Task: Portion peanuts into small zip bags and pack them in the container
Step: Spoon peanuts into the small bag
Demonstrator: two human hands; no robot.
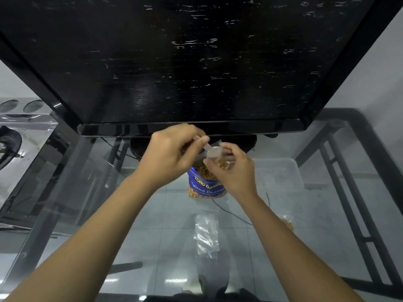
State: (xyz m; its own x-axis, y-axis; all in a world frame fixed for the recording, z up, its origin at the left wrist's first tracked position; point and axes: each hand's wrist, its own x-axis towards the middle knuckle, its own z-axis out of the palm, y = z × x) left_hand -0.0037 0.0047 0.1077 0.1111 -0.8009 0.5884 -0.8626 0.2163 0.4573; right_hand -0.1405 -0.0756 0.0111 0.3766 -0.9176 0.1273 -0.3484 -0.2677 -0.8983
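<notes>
Glass table (152,214): left hand (170,155) pinching scoop (212,150), right hand (233,171) gripping zip bag (224,163).

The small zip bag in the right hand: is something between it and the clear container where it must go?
Nothing visible blocks it. The right hand holds the small zip bag above the peanut bag; the clear container sits just right of it on the glass table, top open.

One head-worn wide-angle view only. Looks steeply down and forward from above a glass table (152,214), near enough that both forearms run in from the lower corners. Upper half of frame filled by a black monitor (185,62).
</notes>
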